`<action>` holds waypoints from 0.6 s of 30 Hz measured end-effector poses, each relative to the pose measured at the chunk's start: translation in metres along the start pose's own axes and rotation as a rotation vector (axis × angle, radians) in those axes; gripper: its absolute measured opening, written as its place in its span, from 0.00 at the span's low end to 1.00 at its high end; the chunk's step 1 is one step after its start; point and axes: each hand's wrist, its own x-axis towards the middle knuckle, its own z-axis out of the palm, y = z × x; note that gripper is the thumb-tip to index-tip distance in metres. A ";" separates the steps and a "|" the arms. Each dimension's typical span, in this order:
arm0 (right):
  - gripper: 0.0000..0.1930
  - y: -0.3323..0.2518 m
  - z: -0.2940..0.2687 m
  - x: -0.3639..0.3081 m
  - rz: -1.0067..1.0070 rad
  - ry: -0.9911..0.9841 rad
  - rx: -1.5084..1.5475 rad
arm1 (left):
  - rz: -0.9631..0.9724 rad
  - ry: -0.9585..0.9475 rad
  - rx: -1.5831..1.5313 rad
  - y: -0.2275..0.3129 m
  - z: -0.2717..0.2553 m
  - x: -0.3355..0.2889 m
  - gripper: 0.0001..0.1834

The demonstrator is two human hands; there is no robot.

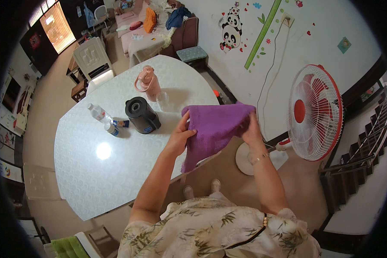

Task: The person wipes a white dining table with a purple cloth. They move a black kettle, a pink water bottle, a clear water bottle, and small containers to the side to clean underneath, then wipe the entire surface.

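A purple cloth is stretched between my two hands over the near right edge of the table. My left hand grips its left side, with the thumb on top and the fingers partly behind it. At the right end my right hand holds the other side; its fingers are mostly hidden by the fabric. One corner of the cloth hangs down toward the table's edge. Just left of the cloth stands a black kettle. Behind the kettle are a pink thermos jug and a clear glass.
The white patterned table fills the left and middle. On it are a clear plastic bottle and a small white-capped bottle. A red and white standing fan is close on my right. Chairs, a sofa and stairs lie farther off.
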 end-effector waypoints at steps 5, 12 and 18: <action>0.25 0.087 -0.048 0.045 0.624 -0.072 -0.132 | -0.052 0.258 0.033 -0.077 -0.059 0.008 0.36; 0.18 0.088 -0.023 0.081 -0.236 -0.144 -0.606 | 0.229 0.509 0.312 -0.042 -0.070 0.011 0.28; 0.17 0.029 0.000 0.100 -0.238 -0.334 -0.676 | 0.363 0.567 0.338 -0.014 -0.033 0.025 0.30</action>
